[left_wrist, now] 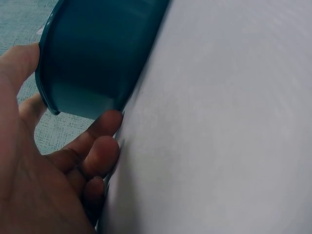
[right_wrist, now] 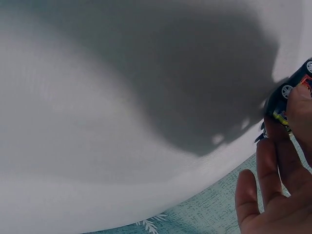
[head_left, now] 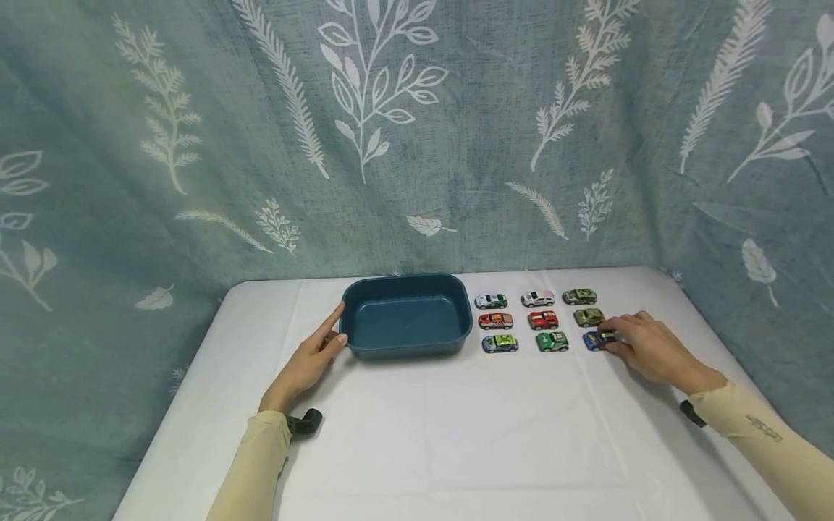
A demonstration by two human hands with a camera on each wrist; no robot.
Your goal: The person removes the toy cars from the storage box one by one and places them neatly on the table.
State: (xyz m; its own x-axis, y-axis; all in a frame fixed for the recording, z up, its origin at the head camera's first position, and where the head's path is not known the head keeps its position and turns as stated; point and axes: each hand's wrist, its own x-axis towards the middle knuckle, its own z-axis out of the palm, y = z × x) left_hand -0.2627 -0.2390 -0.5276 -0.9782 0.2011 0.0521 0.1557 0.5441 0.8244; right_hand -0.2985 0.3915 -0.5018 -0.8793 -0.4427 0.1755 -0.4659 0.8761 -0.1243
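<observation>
The dark blue toy car point(head_left: 596, 340) sits at the near right corner of a three-by-three grid of toy cars, at about 3 o'clock from the teal tray point(head_left: 407, 318), and is pinched between the thumb and fingertips of the right hand point(head_left: 645, 347); in the right wrist view the fingers point(right_wrist: 275, 161) are seen closed against its side, a grasp suited to lifting it clear of its neighbours. The olive car point(head_left: 588, 317) lies just beyond it at 12 o'clock, the green car point(head_left: 552, 341) beside it at 9 o'clock. The left hand point(head_left: 306, 365) is laid with relaxed, fairly straight fingers against the tray's left wall, apparently to steady it. Everything is carried by the white bench point(head_left: 456, 434), backed by a leaf-patterned curtain point(head_left: 417, 130).
</observation>
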